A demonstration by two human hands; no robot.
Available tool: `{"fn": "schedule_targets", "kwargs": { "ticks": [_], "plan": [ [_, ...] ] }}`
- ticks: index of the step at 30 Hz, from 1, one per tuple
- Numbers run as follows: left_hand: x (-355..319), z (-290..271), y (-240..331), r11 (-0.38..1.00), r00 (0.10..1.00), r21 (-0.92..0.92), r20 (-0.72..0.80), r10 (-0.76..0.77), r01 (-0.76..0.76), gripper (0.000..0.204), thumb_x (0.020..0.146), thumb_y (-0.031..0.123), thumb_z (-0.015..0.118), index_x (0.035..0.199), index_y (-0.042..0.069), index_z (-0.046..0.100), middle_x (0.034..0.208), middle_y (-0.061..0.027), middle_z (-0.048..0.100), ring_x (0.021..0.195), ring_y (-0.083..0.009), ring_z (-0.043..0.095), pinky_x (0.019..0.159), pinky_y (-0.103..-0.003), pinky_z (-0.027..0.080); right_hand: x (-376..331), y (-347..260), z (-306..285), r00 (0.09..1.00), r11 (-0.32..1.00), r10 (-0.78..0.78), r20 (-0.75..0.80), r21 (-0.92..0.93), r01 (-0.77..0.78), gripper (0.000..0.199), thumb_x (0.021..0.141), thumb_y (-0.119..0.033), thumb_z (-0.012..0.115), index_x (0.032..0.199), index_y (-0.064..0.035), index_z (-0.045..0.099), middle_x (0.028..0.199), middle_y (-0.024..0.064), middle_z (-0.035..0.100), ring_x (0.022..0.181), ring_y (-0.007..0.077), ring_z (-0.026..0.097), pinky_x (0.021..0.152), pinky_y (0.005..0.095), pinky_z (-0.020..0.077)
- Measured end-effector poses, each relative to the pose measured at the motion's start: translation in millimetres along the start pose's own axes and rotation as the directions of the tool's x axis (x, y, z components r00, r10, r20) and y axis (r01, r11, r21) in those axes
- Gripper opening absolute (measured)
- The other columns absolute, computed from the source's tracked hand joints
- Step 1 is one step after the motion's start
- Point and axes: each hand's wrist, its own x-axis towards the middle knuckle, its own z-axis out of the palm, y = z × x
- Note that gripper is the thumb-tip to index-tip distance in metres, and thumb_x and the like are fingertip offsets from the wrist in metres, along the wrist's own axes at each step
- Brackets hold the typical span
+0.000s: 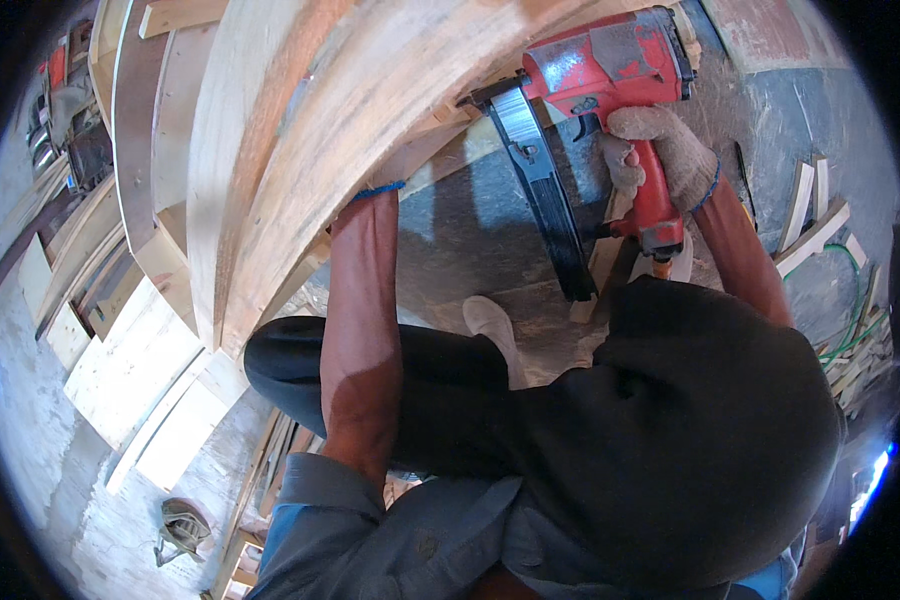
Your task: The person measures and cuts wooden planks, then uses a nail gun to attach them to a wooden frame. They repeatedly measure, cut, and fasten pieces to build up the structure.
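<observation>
A wooden frame of pale planks [300, 130] arches above and left of the grip, and the left hand [375, 188] reaches up beneath its lower edge, only a blue glove cuff showing, so whether it clasps the wood cannot be told. The red pneumatic nail gun [610, 70] sits directly above the gloved right hand [660, 150], which is clenched around its handle, the nose pressed to the frame. Its black nail magazine [545, 190] slants down just left of that fist.

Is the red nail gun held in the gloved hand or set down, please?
Held. The gloved right hand grips the red nail gun by its handle, nose against the curved wooden frame.
</observation>
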Motion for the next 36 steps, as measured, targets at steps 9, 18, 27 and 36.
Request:
{"fn": "schedule_targets", "kwargs": {
  "ticks": [9, 18, 27, 36],
  "plan": [
    [-1, 3, -7, 0.999, 0.999, -0.014, 0.017, 0.035, -0.035, 0.033, 0.101, 0.040, 0.054, 0.079, 0.016, 0.055, 0.064, 0.0057, 0.039, 0.055, -0.0106, 0.037, 0.056, -0.031, 0.027, 3, -31, 5, 0.993, 0.993, 0.121, 0.011, 0.011, -0.121, 0.024, 0.093, -0.023, 0.070, 0.077, -0.0114, 0.056, 0.065, 0.0008, 0.056, 0.047, 0.0110, 0.052, 0.043, 0.0254, 0.0448],
    [-12, 7, -4, 0.999, 0.998, 0.026, 0.051, 0.038, -0.040, 0.032, 0.101, 0.037, 0.055, 0.078, 0.015, 0.054, 0.065, 0.0049, 0.039, 0.056, -0.0106, 0.038, 0.057, -0.031, 0.029, 1, -34, 7, 0.988, 0.985, 0.150, 0.043, 0.076, -0.153, 0.024, 0.093, -0.021, 0.069, 0.076, -0.0105, 0.056, 0.065, 0.0016, 0.056, 0.048, 0.0118, 0.051, 0.044, 0.0249, 0.0428],
    [-6, -6, -4, 0.999, 0.985, 0.037, 0.173, 0.029, -0.036, 0.031, 0.102, 0.034, 0.055, 0.079, 0.014, 0.053, 0.068, 0.0046, 0.039, 0.058, -0.0112, 0.040, 0.060, -0.031, 0.032, 7, -26, -8, 0.984, 0.982, 0.130, 0.121, 0.121, -0.144, 0.021, 0.093, -0.022, 0.069, 0.081, -0.0099, 0.058, 0.064, 0.0009, 0.055, 0.047, 0.0120, 0.052, 0.043, 0.0256, 0.0438],
    [-7, 6, -1, 1.000, 0.995, 0.013, 0.098, 0.008, -0.009, 0.029, 0.103, 0.035, 0.054, 0.082, 0.015, 0.054, 0.070, 0.0054, 0.043, 0.058, -0.0119, 0.040, 0.061, -0.032, 0.032, -6, -43, 16, 0.989, 0.993, 0.112, -0.094, -0.020, -0.114, 0.021, 0.093, -0.023, 0.071, 0.081, -0.0107, 0.059, 0.064, -0.0015, 0.056, 0.048, 0.0102, 0.053, 0.044, 0.0244, 0.0455]
  ]
}}
